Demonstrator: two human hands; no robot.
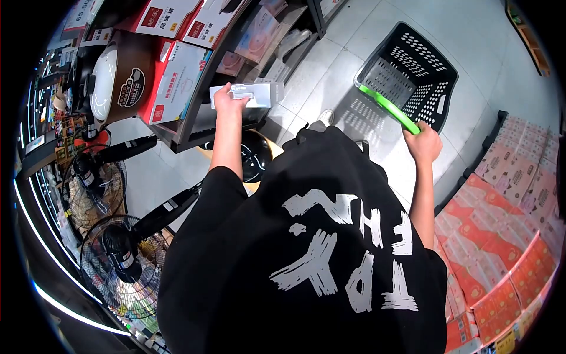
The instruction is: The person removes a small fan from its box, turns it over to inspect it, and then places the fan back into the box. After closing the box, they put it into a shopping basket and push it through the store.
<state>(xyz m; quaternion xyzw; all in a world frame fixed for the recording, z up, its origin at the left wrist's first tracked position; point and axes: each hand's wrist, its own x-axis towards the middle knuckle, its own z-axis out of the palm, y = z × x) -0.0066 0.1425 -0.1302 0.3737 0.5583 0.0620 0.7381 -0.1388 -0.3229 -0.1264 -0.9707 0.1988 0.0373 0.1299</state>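
Observation:
My left hand (230, 100) is closed on a small, flat white box (256, 95), with its thumb across the face. The box is held out beside the shelf; what is printed on it is too small to read. In my right hand (424, 143) is the bright green handle (391, 110) of a black shopping basket (446, 69). Fingers wrap round the handle's near end. The basket has perforated sides, and nothing shows inside it.
Shelves at the left hold boxed cookware (184, 82) and a brown pot (125, 76). Black fans (121, 251) stand at the lower left. Stacked pink and red packs (489, 218) line the right side. Pale floor tiles (330, 68) run between.

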